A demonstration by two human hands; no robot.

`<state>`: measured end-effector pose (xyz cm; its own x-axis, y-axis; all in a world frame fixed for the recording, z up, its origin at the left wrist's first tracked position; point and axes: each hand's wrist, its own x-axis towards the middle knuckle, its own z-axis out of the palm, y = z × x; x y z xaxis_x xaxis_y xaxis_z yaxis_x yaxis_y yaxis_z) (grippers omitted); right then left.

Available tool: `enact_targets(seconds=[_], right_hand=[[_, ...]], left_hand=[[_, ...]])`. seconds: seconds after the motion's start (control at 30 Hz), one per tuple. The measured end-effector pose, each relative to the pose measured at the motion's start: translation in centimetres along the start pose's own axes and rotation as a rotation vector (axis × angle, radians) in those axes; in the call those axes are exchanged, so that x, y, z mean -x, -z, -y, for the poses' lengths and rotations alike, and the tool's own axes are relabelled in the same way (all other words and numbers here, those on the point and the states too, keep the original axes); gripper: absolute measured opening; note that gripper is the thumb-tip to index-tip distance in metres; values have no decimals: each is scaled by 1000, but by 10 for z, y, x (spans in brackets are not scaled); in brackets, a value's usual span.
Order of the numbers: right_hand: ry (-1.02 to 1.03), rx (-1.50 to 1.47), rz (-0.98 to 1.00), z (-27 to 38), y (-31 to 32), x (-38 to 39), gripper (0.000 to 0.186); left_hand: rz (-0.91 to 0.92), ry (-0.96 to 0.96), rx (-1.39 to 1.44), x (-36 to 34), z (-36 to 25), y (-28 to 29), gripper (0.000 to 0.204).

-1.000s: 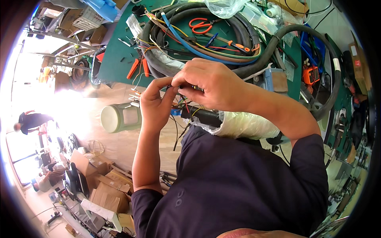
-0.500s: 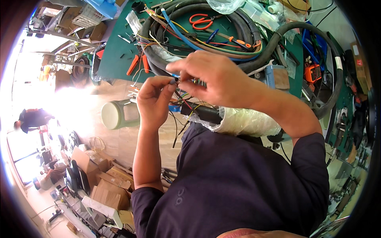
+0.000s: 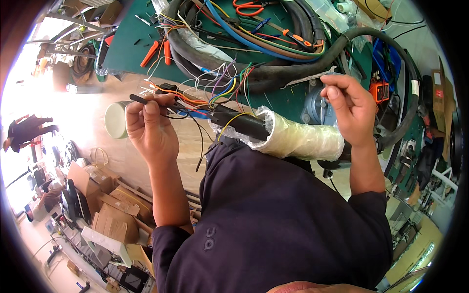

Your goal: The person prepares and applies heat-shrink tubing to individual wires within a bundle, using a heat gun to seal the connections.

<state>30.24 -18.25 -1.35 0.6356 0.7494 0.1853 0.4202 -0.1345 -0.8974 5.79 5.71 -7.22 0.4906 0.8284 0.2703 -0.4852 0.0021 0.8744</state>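
Note:
My left hand (image 3: 152, 124) pinches a short black tube (image 3: 138, 99) between thumb and fingers, left of a fan of loose wires. Whether a wire runs inside the tube I cannot tell. Thin coloured wires (image 3: 229, 85), white, purple, yellow, green, blue and red, spread from the end of a thick black cable (image 3: 244, 122). Bubble wrap (image 3: 303, 139) surrounds that cable in front of my chest. My right hand (image 3: 352, 110) is raised at the right, apart from the wires, its fingers loosely bent with nothing visible in them. Beside it stands a blue-grey vise-like metal tool (image 3: 315, 107).
The green table (image 3: 129, 46) carries a coil of thick black cable (image 3: 220, 66), orange-handled cutters (image 3: 155, 52), red-handled scissors (image 3: 249, 7), an orange-handled knife (image 3: 298, 40) and a wrench (image 3: 312, 77). A pale round bin (image 3: 115, 120) and cardboard boxes (image 3: 115, 222) stand on the floor. Another person (image 3: 29, 129) is far left.
My hands were together over the wires. The right has drawn away to the right; the left has moved left and down with the black tube. The view has shifted slightly.

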Motion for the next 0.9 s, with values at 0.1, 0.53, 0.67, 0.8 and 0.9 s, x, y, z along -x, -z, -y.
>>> enact_targets(seconds=[0.1,0.53,0.67,0.8,0.9], right_hand=[[45,113,45,-6,-2,14,15],[91,221,49,-24,-19,33,12],[99,235,90,-18,-17,31,13],[247,293,233,5,-13,14,17],[276,273,309,11,-22,-2,19]], left_hand=[[-15,6,12,2,-3,-3,16],[-134,119,-18,-2,-11,-9,17],[-132,128,-24,-3,-13,-11,17],[-83,124,-48,-2,-12,-8,18],[-98,114,-40,2,-12,-6,17]])
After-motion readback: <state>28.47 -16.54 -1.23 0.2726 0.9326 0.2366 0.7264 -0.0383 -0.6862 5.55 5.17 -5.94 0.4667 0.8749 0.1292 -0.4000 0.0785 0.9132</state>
